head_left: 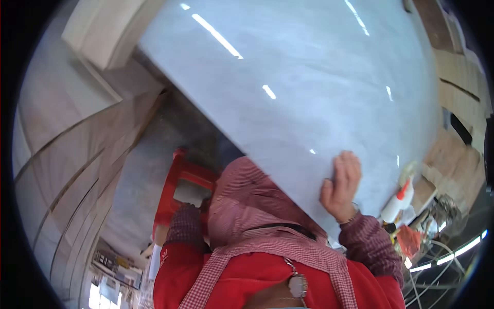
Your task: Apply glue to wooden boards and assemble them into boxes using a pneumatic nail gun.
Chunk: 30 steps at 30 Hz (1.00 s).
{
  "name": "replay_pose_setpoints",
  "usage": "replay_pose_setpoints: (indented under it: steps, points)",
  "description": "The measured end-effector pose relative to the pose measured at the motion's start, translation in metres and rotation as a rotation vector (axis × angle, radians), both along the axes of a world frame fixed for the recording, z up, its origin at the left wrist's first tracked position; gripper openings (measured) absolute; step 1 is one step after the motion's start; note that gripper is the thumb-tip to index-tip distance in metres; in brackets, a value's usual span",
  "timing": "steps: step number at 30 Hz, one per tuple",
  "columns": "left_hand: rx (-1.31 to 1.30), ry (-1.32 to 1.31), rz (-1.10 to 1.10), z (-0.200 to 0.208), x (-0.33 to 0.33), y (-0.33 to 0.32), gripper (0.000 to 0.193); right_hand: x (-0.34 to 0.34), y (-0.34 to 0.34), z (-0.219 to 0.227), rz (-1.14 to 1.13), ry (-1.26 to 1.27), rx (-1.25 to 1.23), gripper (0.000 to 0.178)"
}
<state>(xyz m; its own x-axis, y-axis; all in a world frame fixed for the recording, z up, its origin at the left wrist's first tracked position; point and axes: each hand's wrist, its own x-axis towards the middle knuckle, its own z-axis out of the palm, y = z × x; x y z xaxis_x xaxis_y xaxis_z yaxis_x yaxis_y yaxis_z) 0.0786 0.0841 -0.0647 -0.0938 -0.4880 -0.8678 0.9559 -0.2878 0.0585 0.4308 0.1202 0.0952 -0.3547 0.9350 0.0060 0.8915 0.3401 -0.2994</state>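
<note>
My right hand (pixel 342 188) lies flat on a glossy pale blue-white tabletop (pixel 309 118), fingers stretched out and holding nothing. It rests near the edge closest to my body. My left arm, in a checked sleeve cover (pixel 186 224), reaches down beside a red plastic stool (pixel 172 190). The left hand itself is hidden, so whether it touches the stool does not show. I wear a red-and-white checked apron (pixel 257 201) over a red top.
Right of the tabletop stand a white bottle with a red nozzle (pixel 399 201) and a jumble of small items. Stacked wooden boards (pixel 77 165) line the left side. A pale wooden block (pixel 105 31) stands at the upper left. Grey floor (pixel 149 170) shows between.
</note>
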Motion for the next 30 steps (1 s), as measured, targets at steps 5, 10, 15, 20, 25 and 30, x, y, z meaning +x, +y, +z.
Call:
replay_pose_setpoints:
  steps: [5, 10, 15, 20, 25, 30]
  points:
    - [0.338, 0.092, -1.238, -0.074, 0.063, 0.013, 0.066, -0.004, 0.000, 0.011, -0.052, 0.033, -0.030, 0.057]
    - [0.840, 0.431, -2.379, -0.151, 0.079, 0.025, 0.066, -0.013, 0.005, -0.006, -0.028, 0.229, 0.052, 0.058]
    - [1.217, 0.747, -3.096, -0.184, 0.081, 0.011, 0.065, -0.005, 0.007, 0.007, -0.067, 0.203, 0.086, 0.053]
    - [1.117, 0.679, -3.519, -0.180, 0.018, 0.043, 0.061, -0.001, 0.009, 0.010, -0.136, 0.206, 0.108, 0.051]
    - [0.780, 0.805, -3.885, -0.164, -0.002, 0.106, 0.058, 0.001, 0.015, 0.010, -0.165, 0.234, 0.124, 0.050]
    - [0.188, 1.062, -4.095, -0.151, -0.021, 0.140, 0.056, -0.007, 0.003, 0.008, -0.179, 0.287, 0.181, 0.047]
